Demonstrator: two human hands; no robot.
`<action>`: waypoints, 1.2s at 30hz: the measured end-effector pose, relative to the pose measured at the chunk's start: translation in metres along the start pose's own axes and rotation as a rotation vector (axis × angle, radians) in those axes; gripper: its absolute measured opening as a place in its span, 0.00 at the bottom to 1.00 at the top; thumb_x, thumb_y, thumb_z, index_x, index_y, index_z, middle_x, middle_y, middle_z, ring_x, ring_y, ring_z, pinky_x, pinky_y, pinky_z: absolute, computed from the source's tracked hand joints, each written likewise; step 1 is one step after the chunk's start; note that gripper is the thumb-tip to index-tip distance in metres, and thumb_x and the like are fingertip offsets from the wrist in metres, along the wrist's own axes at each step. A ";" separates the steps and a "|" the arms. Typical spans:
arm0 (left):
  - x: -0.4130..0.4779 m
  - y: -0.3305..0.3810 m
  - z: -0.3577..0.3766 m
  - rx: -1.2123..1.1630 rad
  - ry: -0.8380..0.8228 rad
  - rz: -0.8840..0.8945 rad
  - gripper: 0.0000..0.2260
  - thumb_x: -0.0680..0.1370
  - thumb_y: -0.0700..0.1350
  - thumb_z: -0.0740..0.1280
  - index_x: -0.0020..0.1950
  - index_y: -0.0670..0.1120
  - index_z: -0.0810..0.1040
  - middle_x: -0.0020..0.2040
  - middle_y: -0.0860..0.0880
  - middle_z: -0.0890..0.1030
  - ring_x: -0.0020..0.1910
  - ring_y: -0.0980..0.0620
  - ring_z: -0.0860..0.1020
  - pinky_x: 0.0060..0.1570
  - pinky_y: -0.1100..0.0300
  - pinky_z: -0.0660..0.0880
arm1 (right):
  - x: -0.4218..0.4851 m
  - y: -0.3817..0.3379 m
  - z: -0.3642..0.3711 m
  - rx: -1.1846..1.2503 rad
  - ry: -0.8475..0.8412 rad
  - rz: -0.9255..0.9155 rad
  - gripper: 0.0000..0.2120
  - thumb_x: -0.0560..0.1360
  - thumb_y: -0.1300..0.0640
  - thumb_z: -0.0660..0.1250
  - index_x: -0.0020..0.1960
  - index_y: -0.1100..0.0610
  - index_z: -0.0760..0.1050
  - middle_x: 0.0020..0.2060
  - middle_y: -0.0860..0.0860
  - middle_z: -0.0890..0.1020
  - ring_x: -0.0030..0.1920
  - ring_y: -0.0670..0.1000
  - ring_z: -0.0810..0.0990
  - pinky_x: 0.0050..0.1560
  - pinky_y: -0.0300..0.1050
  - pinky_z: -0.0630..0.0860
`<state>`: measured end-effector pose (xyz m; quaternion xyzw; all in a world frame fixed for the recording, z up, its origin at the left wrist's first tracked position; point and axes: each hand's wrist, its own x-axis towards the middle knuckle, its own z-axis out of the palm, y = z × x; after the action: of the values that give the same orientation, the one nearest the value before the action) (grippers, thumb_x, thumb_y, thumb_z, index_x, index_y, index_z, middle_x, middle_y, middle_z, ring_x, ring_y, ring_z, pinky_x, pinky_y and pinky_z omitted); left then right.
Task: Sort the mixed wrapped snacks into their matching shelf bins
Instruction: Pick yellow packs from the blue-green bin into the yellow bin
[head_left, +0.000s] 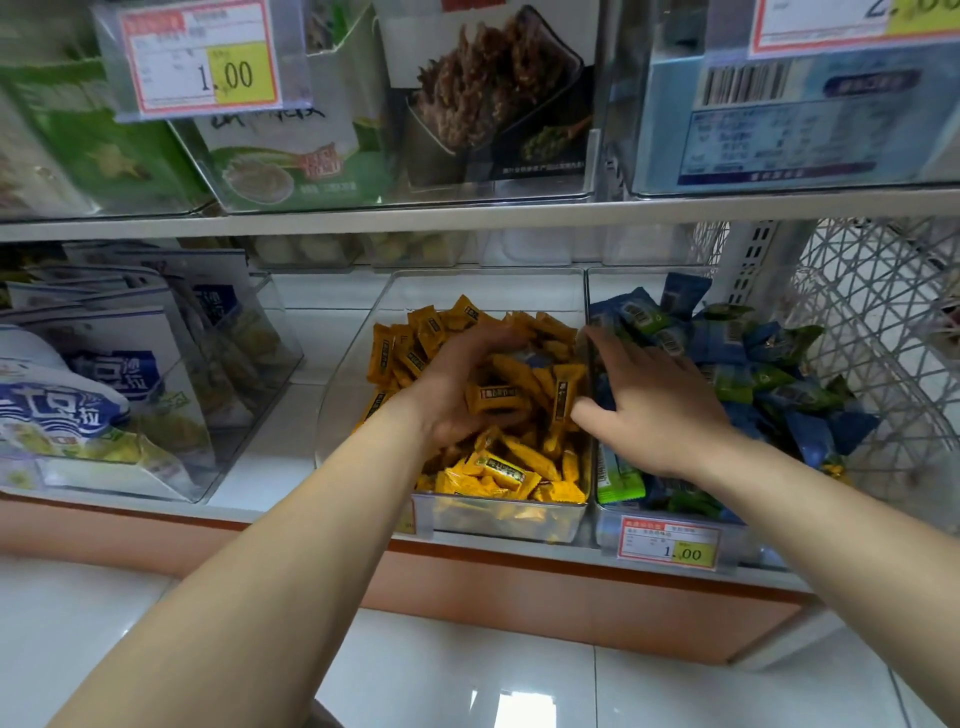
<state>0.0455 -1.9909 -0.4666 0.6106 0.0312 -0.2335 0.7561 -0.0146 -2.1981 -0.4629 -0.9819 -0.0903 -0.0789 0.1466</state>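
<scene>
Forearms (291, 545) reach in; left hand (462, 384) curls among yellow snacks (498, 470), grip unclear; right hand (657, 402) lies flat-fingered on blue snacks (810, 436); next, likely lifting out the bluish stray (527, 359).

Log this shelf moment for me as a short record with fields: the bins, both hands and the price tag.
Middle bin: clear, heaped with yellow wrapped snacks
Right bin: clear, holds blue and green wrapped snacks
Left hand: in the middle bin, fingers curled among the yellow snacks; grip unclear
Right hand: fingers straight, over the blue and green snacks beside the wall between bins
Price tag: reads 1.00, on the right bin's front
Far left: blue-and-white bags in another clear bin
</scene>
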 end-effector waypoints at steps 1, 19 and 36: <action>0.000 0.003 -0.001 -0.017 0.010 0.026 0.16 0.77 0.50 0.67 0.62 0.45 0.80 0.61 0.39 0.79 0.56 0.37 0.81 0.45 0.45 0.80 | -0.001 0.000 0.000 0.006 -0.003 -0.001 0.39 0.69 0.32 0.50 0.76 0.47 0.53 0.64 0.52 0.76 0.63 0.58 0.74 0.65 0.55 0.67; -0.009 0.009 -0.004 0.574 0.277 0.384 0.12 0.74 0.44 0.75 0.57 0.51 0.80 0.54 0.49 0.82 0.50 0.54 0.81 0.41 0.63 0.81 | -0.003 -0.002 -0.007 0.000 -0.026 0.012 0.40 0.68 0.30 0.50 0.76 0.46 0.54 0.65 0.52 0.74 0.64 0.58 0.73 0.63 0.53 0.68; -0.043 0.007 0.002 0.885 0.309 0.527 0.11 0.77 0.43 0.71 0.59 0.53 0.79 0.53 0.55 0.82 0.54 0.54 0.80 0.55 0.55 0.78 | -0.018 0.021 -0.042 0.220 0.512 -0.038 0.08 0.79 0.48 0.66 0.57 0.41 0.75 0.47 0.42 0.83 0.45 0.47 0.79 0.40 0.45 0.75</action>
<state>0.0095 -1.9784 -0.4452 0.8854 -0.1137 0.0662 0.4459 -0.0337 -2.2337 -0.4319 -0.9063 -0.0765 -0.3171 0.2688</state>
